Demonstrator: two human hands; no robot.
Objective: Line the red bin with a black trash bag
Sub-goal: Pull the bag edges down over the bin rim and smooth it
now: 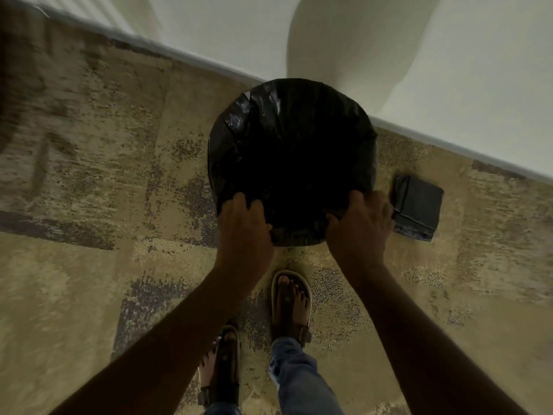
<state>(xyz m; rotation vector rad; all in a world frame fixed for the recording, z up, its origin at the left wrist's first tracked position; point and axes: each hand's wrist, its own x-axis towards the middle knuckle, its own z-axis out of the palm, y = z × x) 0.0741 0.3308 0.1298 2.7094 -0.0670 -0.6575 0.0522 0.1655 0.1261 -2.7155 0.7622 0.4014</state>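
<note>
A black trash bag (287, 139) covers the round bin from above, draped over its rim all the way round. No red of the bin shows; the bag hides it. My left hand (244, 221) grips the bag at the near left of the rim. At the near right of the rim, my right hand (360, 224) holds the bag's edge with its fingers curled over the plastic. The bin stands on the carpet close to the wall.
A folded stack of black bags (417, 208) lies on the carpet just right of the bin. A pale wall with a baseboard (449, 142) runs diagonally behind. My sandalled feet (291, 304) stand on the patterned carpet (104, 190) below the bin.
</note>
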